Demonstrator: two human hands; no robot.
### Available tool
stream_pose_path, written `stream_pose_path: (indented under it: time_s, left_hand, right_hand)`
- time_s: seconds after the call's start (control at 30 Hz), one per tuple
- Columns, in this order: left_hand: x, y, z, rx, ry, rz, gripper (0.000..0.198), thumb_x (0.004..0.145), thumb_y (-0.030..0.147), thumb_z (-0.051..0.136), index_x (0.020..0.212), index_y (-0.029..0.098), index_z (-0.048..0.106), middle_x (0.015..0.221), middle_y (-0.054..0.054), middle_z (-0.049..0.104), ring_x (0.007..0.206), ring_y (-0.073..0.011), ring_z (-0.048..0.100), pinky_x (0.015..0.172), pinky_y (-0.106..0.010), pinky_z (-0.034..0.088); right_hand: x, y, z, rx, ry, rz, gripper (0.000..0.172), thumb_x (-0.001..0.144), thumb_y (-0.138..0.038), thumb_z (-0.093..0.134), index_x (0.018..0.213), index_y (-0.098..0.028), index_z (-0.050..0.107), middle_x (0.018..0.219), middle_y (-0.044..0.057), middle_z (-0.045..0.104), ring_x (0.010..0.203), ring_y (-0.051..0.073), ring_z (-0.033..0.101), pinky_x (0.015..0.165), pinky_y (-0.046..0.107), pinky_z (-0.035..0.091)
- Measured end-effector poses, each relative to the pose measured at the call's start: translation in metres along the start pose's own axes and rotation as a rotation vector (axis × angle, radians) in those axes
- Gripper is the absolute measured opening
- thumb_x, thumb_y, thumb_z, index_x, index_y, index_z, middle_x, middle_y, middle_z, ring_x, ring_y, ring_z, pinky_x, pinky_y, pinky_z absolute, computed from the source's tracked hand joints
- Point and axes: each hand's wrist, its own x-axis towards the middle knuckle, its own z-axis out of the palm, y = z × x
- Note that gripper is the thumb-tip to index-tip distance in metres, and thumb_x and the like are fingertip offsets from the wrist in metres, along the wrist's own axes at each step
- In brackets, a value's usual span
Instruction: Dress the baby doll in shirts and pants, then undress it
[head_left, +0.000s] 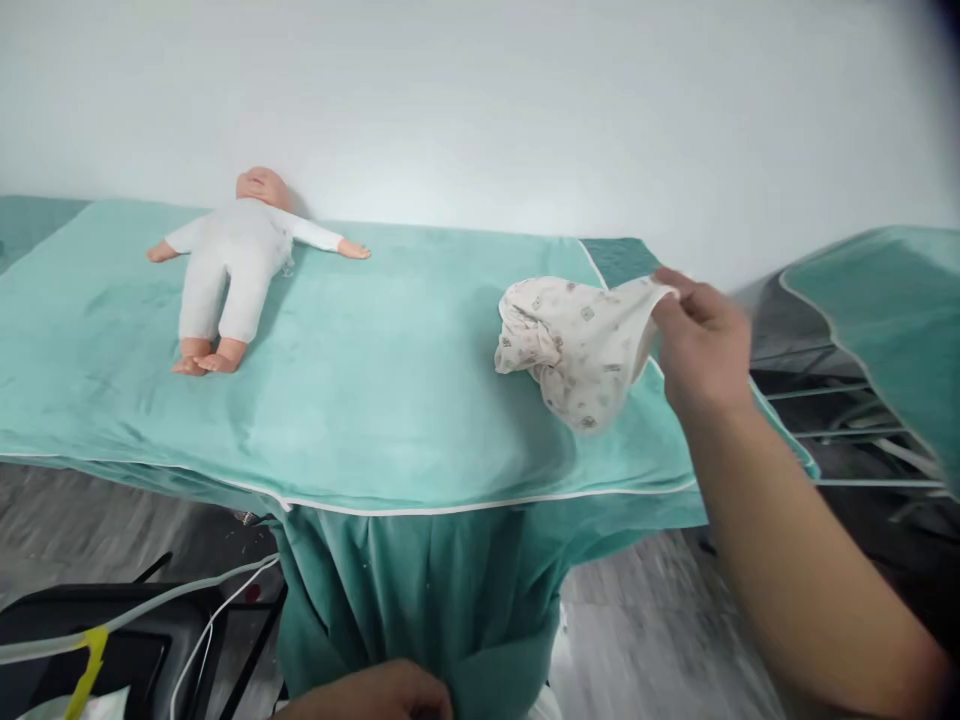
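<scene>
My right hand [701,345] pinches the right edge of a white cloth with small prints [589,345], which looks like a bunched-up baby garment. The cloth hangs leftward from my fingers, over the right part of the green-covered table [405,400]. Its folds hide its full shape. At the bottom edge of the picture, my left hand [390,692] is low in front of the table; its fingers are mostly cut off from view. A baby doll [229,245] in a white suit lies on its back at the table's left, arms spread and feet toward me.
A white wall [480,100] rises behind the table. On the right stand a metal rack [862,435] and another green cloth cover [892,320]. Lower left are a black chair-like object [142,640] and a pale cable with a yellow tie [94,650].
</scene>
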Motion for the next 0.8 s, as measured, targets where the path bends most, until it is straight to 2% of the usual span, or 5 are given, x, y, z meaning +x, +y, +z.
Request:
stream_pose_path:
  time_s: [0.17,0.43,0.53,0.67,0.8]
  left_hand:
    - [0.009,0.028,-0.006,0.073,0.352,0.154,0.012,0.089,0.029,0.063,0.084,0.019,0.065,0.079,0.004,0.059,0.075,-0.0114,0.052,0.069,-0.025,0.036]
    - [0.023,0.123,-0.088,0.021,0.827,0.604,0.015,0.094,0.031,0.062,0.104,0.02,0.064,0.099,-0.004,0.071,0.09,-0.0163,0.063,0.083,-0.03,0.047]
    - [0.037,0.166,-0.108,-0.081,0.801,0.736,0.035,0.088,0.031,0.072,0.12,0.022,0.061,0.118,-0.008,0.072,0.098,-0.0169,0.066,0.087,-0.031,0.05]
    - [0.053,0.216,-0.124,-0.414,0.601,0.859,0.067,0.083,0.04,0.082,0.139,0.024,0.051,0.136,-0.015,0.068,0.105,-0.0217,0.07,0.091,-0.039,0.056]
    - [0.044,0.243,-0.155,-0.766,0.588,1.059,0.07,0.086,0.053,0.079,0.146,0.031,0.049,0.152,-0.012,0.06,0.13,-0.029,0.066,0.104,-0.049,0.057]
  right_hand:
    - [0.044,-0.035,-0.002,0.147,0.059,-0.034,0.018,0.096,-0.031,0.067,0.102,-0.014,0.072,0.132,0.011,0.074,0.119,0.029,0.074,0.104,0.055,0.055]
    - [0.105,-0.105,0.012,0.155,0.109,-0.194,0.018,0.1,-0.025,0.059,0.085,-0.015,0.061,0.081,-0.002,0.058,0.095,0.015,0.07,0.095,0.041,0.053]
    - [0.105,-0.149,0.015,0.134,0.104,-0.266,0.025,0.098,-0.025,0.058,0.074,-0.021,0.052,0.077,-0.004,0.046,0.097,0.013,0.066,0.101,0.039,0.051]
    - [0.077,-0.204,0.024,0.261,0.01,-0.326,0.029,0.094,-0.033,0.062,0.072,-0.025,0.045,0.078,-0.004,0.045,0.099,0.014,0.068,0.105,0.043,0.053]
    - [0.037,-0.244,0.032,0.384,-0.157,-0.381,0.026,0.094,-0.038,0.05,0.074,-0.021,0.051,0.079,-0.007,0.049,0.116,0.02,0.069,0.103,0.045,0.052]
